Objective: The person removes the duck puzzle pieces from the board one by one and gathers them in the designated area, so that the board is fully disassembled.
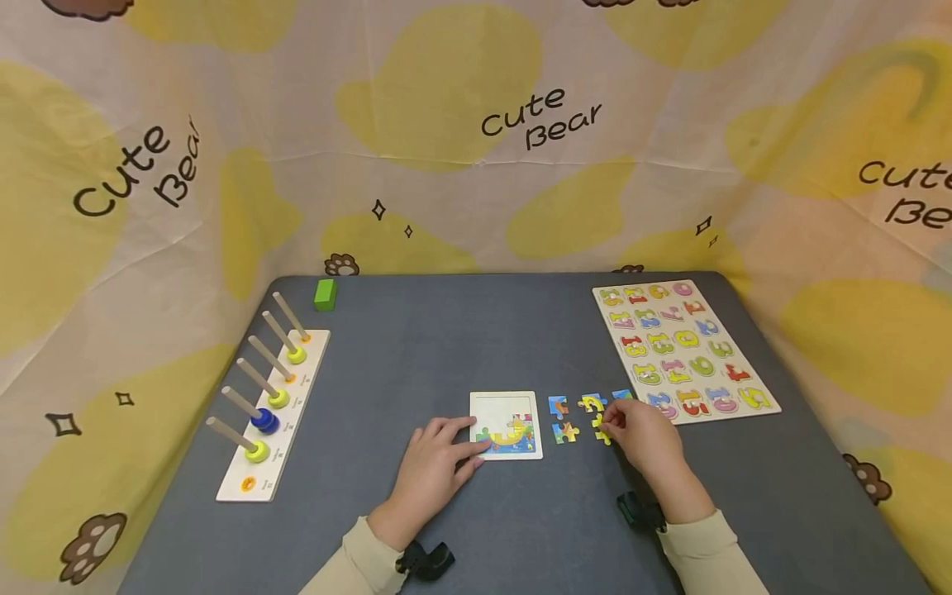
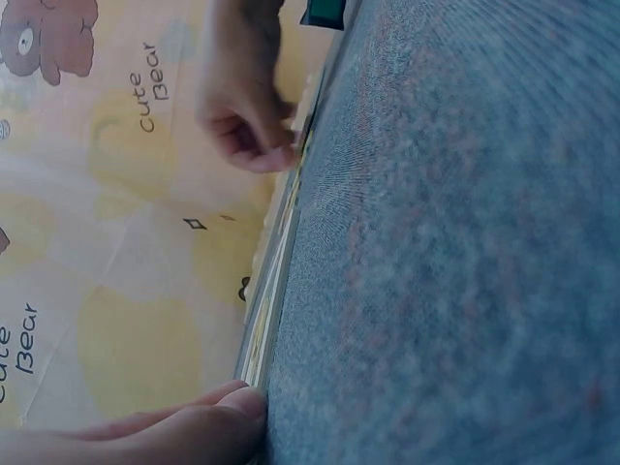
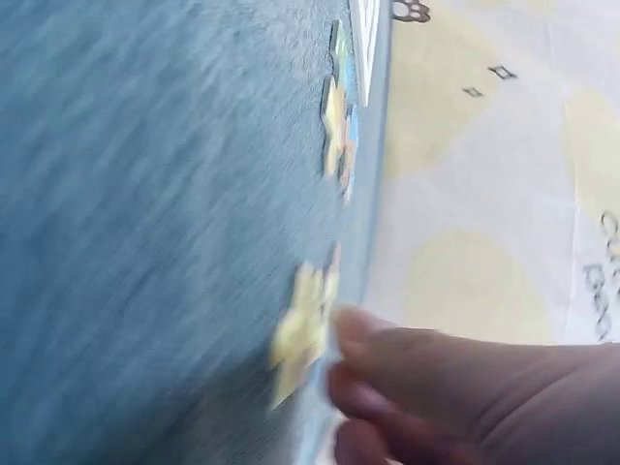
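A small square puzzle board lies on the table, its lower part filled with coloured jigsaw pieces. My left hand rests at its left edge, fingers extended over the rim and thumb at the lower corner. To the right of the board, my right hand has its fingers curled, with thumb and fingertips at a yellow puzzle piece. The right wrist view is blurred, but there the thumb meets the edge of that yellow piece. Other loose pieces lie nearby, including a yellow-and-blue one and a blue-and-orange one.
A number puzzle board lies at the right, close beyond my right hand. At the left stands a white peg board with upright rods and yellow and blue rings. A green block sits at the back left. Printed cloth hangs behind the table.
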The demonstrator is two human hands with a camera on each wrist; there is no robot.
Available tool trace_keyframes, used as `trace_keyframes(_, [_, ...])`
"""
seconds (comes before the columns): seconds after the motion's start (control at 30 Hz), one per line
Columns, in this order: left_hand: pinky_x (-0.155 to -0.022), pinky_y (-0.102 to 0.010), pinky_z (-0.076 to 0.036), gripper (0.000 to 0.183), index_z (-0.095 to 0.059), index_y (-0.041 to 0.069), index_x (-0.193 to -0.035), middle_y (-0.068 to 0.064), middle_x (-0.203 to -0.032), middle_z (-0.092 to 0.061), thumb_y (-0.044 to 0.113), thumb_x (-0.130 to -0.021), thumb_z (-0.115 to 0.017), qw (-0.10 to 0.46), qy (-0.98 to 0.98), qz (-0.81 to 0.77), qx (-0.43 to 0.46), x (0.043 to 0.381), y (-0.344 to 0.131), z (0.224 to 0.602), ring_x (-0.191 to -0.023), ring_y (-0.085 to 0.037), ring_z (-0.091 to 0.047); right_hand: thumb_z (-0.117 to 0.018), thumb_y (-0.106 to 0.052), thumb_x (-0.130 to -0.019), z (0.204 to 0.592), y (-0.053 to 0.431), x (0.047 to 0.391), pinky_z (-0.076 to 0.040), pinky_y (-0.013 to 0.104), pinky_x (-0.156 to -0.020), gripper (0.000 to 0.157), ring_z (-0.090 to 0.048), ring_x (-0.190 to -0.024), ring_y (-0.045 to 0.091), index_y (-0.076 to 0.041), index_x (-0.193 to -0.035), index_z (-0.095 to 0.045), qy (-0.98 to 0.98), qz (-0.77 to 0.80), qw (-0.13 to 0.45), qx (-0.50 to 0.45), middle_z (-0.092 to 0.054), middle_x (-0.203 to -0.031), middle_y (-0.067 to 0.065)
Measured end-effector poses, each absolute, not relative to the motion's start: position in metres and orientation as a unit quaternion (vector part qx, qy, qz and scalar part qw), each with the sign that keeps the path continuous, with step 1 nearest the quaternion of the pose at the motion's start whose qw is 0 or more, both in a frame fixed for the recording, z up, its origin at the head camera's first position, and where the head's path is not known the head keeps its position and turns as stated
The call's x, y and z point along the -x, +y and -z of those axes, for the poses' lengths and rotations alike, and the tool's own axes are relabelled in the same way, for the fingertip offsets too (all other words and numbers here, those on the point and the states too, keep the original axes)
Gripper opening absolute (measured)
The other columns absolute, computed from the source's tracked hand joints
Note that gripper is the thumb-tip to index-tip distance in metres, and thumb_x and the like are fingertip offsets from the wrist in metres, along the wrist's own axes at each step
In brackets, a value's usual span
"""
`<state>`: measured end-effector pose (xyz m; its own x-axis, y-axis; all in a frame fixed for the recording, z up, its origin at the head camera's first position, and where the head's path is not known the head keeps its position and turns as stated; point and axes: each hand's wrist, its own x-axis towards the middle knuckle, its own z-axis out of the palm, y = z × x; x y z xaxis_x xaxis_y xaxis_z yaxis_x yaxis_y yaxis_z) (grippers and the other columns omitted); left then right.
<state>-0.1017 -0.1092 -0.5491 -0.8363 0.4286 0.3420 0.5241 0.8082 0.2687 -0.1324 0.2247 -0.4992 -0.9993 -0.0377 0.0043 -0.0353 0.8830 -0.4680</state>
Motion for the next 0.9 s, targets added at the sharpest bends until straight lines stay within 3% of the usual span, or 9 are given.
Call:
trace_keyframes(0.17, [-0.082,-0.042,-0.043,0.027,-0.082,0.031,-0.119,0.000,-0.142,-0.062,0.034,-0.092,-0.083,0.134,-0.942,0.182,0.247,0.102,-0.112,0.548,-0.121,-0.025,-0.056,-0.090,-0.014,-0.084,0.490,0.186,0.136,-0.044,0.034,-0.060,0.016,-0.053,-0.067,0.015,-0.013,-0.085,-0.074,0.968,0.229,-0.065,0.074,-0.058,-0.075,-0.004])
trace_keyframes(0.3, [-0.081,-0.043,-0.044,0.028,-0.082,0.031,-0.119,-0.001,-0.141,-0.063,0.033,-0.091,-0.084,0.141,-0.941,0.181,0.249,0.101,-0.113,0.547,-0.119,-0.026,-0.057,-0.091,-0.018,-0.083,0.492,0.151,0.140,-0.045,0.032,-0.062,0.022,-0.052,-0.072,0.013,-0.013,-0.101,-0.081,0.966,0.213,-0.036,0.143,-0.058,-0.083,-0.003])
trace_keyframes(0.43, [-0.080,-0.043,-0.044,0.028,-0.082,0.032,-0.119,-0.001,-0.140,-0.064,0.035,-0.091,-0.083,0.144,-0.938,0.178,0.261,0.100,-0.109,0.546,-0.119,-0.026,-0.058,-0.090,-0.019,-0.084,0.501,0.132,0.141,-0.050,0.038,-0.073,0.033,-0.056,-0.083,0.020,-0.012,-0.116,-0.082,0.965,0.159,-0.031,0.208,-0.064,-0.097,0.003])
trace_keyframes(0.53, [-0.080,-0.042,-0.044,0.029,-0.081,0.033,-0.121,0.000,-0.141,-0.063,0.036,-0.092,-0.082,0.140,-0.938,0.173,0.267,0.100,-0.107,0.546,-0.119,-0.025,-0.057,-0.089,-0.017,-0.086,0.508,0.127,0.141,-0.051,0.044,-0.082,0.029,-0.058,-0.092,0.025,-0.012,-0.114,-0.083,0.961,0.132,-0.056,0.237,-0.066,-0.104,0.005])
trace_keyframes(0.63, [-0.081,-0.041,-0.044,0.029,-0.081,0.034,-0.122,0.001,-0.141,-0.063,0.037,-0.093,-0.082,0.138,-0.939,0.169,0.265,0.100,-0.106,0.547,-0.119,-0.023,-0.057,-0.088,-0.016,-0.087,0.512,0.126,0.140,-0.050,0.045,-0.082,0.023,-0.058,-0.092,0.024,-0.012,-0.109,-0.084,0.960,0.132,-0.064,0.240,-0.066,-0.102,0.004])
trace_keyframes(0.77, [-0.080,-0.041,-0.044,0.028,-0.082,0.034,-0.120,0.001,-0.140,-0.064,0.037,-0.091,-0.083,0.150,-0.938,0.171,0.261,0.100,-0.108,0.549,-0.118,-0.022,-0.058,-0.088,-0.012,-0.086,0.512,0.122,0.141,-0.051,0.047,-0.083,0.016,-0.059,-0.091,0.024,-0.012,-0.102,-0.083,0.959,0.157,-0.050,0.231,-0.066,-0.099,0.003])
trace_keyframes(0.9, [-0.079,-0.042,-0.044,0.028,-0.082,0.033,-0.119,0.001,-0.139,-0.064,0.036,-0.090,-0.084,0.160,-0.937,0.173,0.259,0.101,-0.110,0.549,-0.117,-0.023,-0.058,-0.086,-0.008,-0.087,0.509,0.119,0.143,-0.052,0.050,-0.088,0.019,-0.060,-0.092,0.024,-0.012,-0.104,-0.079,0.956,0.186,-0.030,0.223,-0.067,-0.100,0.004])
